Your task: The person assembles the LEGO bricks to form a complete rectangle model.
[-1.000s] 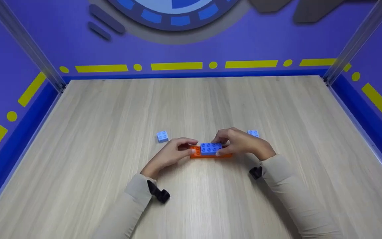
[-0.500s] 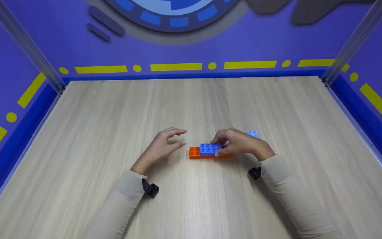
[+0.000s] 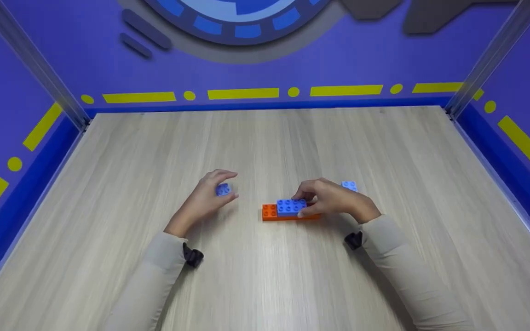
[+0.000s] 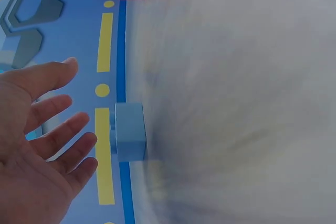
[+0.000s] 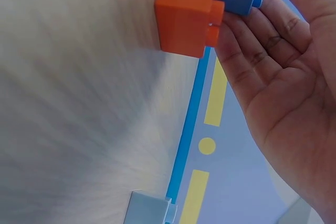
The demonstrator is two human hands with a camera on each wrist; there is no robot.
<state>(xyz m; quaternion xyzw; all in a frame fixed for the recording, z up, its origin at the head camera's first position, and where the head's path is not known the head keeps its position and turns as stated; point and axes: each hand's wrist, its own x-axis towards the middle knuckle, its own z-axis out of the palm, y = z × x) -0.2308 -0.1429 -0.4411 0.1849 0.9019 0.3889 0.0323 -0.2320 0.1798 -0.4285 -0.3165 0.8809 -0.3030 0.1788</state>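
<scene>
Fingers and thumb of the right hand (image 3: 333,198) pinch the blue block (image 3: 287,208), which sits on top of the long orange block (image 3: 269,212). The left hand (image 3: 199,196) has its thumb and fingers apart, near a little light blue block (image 3: 223,189) on the table (image 3: 265,276). Another light blue block (image 3: 349,185) is just behind the right hand.

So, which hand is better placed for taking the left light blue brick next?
Probably the left hand: empty and beside that light blue brick. The right hand holds the darker blue brick on the orange brick.
</scene>
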